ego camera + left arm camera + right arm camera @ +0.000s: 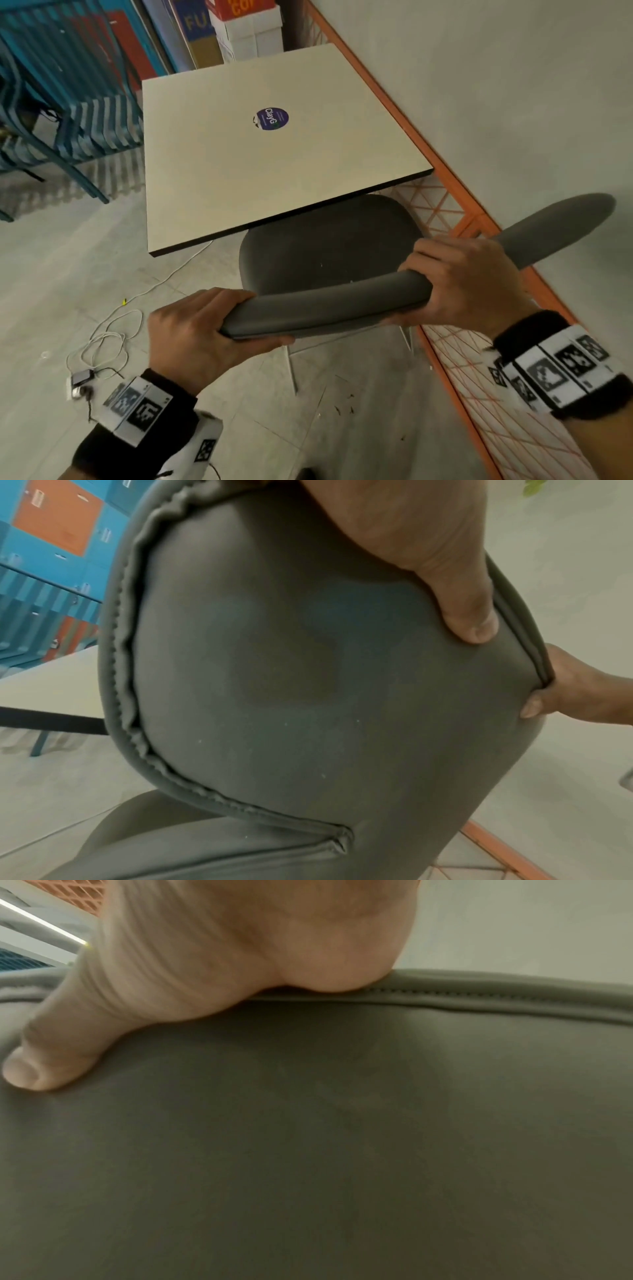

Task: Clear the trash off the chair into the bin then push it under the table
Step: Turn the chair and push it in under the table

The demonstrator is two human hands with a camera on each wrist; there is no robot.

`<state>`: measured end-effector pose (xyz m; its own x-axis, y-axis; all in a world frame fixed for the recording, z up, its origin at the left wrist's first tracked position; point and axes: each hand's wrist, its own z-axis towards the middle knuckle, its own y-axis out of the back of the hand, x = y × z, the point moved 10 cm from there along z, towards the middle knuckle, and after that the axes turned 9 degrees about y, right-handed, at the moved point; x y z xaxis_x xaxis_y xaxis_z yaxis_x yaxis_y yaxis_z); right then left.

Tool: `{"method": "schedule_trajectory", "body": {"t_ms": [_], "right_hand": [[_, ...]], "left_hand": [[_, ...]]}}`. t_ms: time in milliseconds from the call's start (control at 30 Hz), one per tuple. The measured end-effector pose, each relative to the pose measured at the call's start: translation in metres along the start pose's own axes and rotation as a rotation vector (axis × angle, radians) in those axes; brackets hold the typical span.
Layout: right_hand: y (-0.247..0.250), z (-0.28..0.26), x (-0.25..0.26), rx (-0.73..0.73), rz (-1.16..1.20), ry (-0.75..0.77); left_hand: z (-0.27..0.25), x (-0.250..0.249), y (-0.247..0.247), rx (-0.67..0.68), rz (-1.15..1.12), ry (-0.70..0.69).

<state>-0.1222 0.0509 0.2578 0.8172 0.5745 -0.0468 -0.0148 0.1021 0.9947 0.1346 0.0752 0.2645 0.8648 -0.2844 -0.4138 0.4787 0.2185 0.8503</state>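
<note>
A dark grey padded chair (pixel 329 250) stands at the near edge of the white square table (pixel 260 164), the front of its seat under the tabletop. No trash shows on the seat. My left hand (pixel 195 329) grips the left end of the backrest top (pixel 325 308), thumb pressed on the back panel (pixel 308 683). My right hand (pixel 459 284) grips the backrest further right, its thumb (pixel 51 1053) lying on the grey upholstery (pixel 342 1150). No bin is in view.
An orange wire-mesh fence (pixel 479 377) runs along the right of the chair beside a pale wall. White cables and a charger (pixel 89 363) lie on the floor at left. Blue metal furniture (pixel 68 102) and stacked boxes (pixel 246 31) stand beyond the table.
</note>
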Motion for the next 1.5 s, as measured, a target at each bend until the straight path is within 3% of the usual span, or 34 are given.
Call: {"method": "schedule_trajectory", "body": {"t_ms": [233,533,700,933,1300,1500], "right_hand": [[-0.009,0.048,-0.045,0.024,0.041,-0.031],[-0.004,0.068,-0.035,0.031,0.031,-0.057],[-0.010,0.057,-0.020,0.058,0.012,-0.054],[-0.008,0.071,-0.039,0.029,0.012,-0.052],[-0.004,0.062,-0.037,0.102,-0.002,-0.119],[0.001,0.037,-0.027,0.087,0.003,-0.221]], "left_hand": [[0.049,0.008,-0.013,-0.049,-0.009,-0.053],[0.063,0.025,0.000,-0.096,-0.017,-0.096],[0.042,0.027,0.000,-0.065,-0.020,-0.088],[0.062,0.029,-0.005,-0.121,-0.022,-0.086],[0.052,0.024,-0.007,-0.041,0.026,-0.042],[0.034,0.020,-0.008,0.201,-0.001,0.103]]}}
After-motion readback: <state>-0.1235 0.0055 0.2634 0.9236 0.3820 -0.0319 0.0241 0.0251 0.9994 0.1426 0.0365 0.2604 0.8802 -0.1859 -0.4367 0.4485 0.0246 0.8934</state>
